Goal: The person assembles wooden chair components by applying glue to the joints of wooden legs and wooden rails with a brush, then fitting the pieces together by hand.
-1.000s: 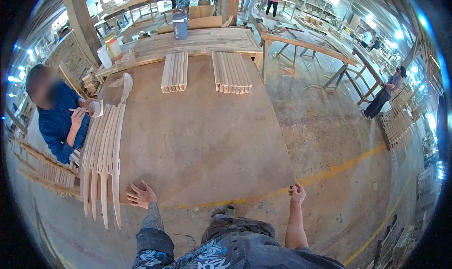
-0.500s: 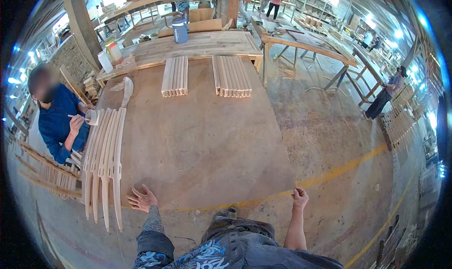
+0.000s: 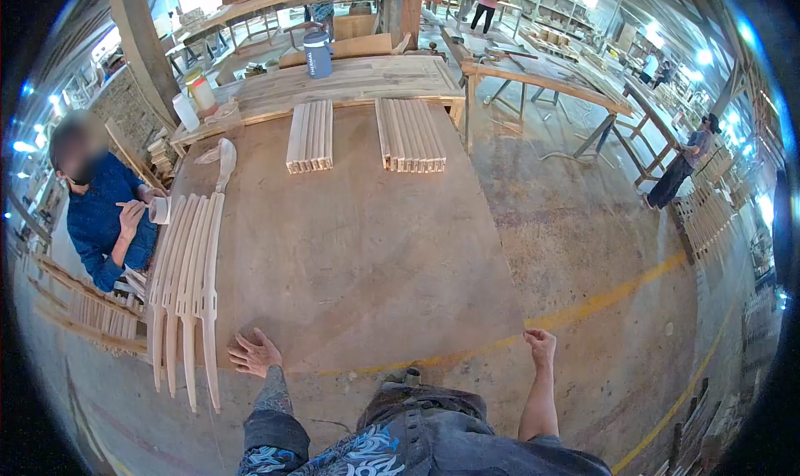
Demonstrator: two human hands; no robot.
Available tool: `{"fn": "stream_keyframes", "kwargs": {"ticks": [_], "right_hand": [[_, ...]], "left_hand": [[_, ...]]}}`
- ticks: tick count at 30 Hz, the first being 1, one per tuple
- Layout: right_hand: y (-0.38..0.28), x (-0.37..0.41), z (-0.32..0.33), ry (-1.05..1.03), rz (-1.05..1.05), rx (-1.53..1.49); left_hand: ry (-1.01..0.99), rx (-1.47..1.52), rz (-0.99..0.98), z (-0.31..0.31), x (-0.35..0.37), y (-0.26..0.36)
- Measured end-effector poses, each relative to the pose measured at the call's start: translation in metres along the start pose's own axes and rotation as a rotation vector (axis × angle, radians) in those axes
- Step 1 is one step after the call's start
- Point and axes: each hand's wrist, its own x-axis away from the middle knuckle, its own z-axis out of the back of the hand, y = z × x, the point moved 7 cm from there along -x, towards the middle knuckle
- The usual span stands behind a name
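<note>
My left hand (image 3: pixel 256 353) lies with spread fingers at the near left edge of the brown tabletop (image 3: pixel 358 251), holding nothing. By the table's near right corner is my right hand (image 3: pixel 541 344), its fingers curled closed; whatever may be in them is hidden. Left of my left hand, several long shaped wooden pieces (image 3: pixel 185 268) lie side by side, their tapered ends jutting past the near edge. Two bundles of wooden slats rest on the far part of the table, a left bundle (image 3: pixel 310 137) and a right bundle (image 3: pixel 410 136).
At the left, a co-worker (image 3: pixel 112 214) in a dark blue shirt holds a white cup (image 3: pixel 159 210) and a thin stick. A wooden bench (image 3: pixel 367 74) adjoins the far edge, bearing a blue jug (image 3: pixel 317 55) and bottles. Trestle tables (image 3: pixel 550 84) stand to the right.
My right hand has shifted slightly right and up, still closed. My left hand stays nearly in place. The co-worker's hands and cup have moved slightly.
</note>
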Motion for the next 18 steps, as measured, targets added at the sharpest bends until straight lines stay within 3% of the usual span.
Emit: {"fn": "stream_keyframes", "kwargs": {"ticks": [18], "right_hand": [[0.028, 0.008, -0.015, -0.205, -0.314, -0.287]], "left_hand": [[-0.018, 0.008, -0.002, -0.008, -0.002, -0.002]]}}
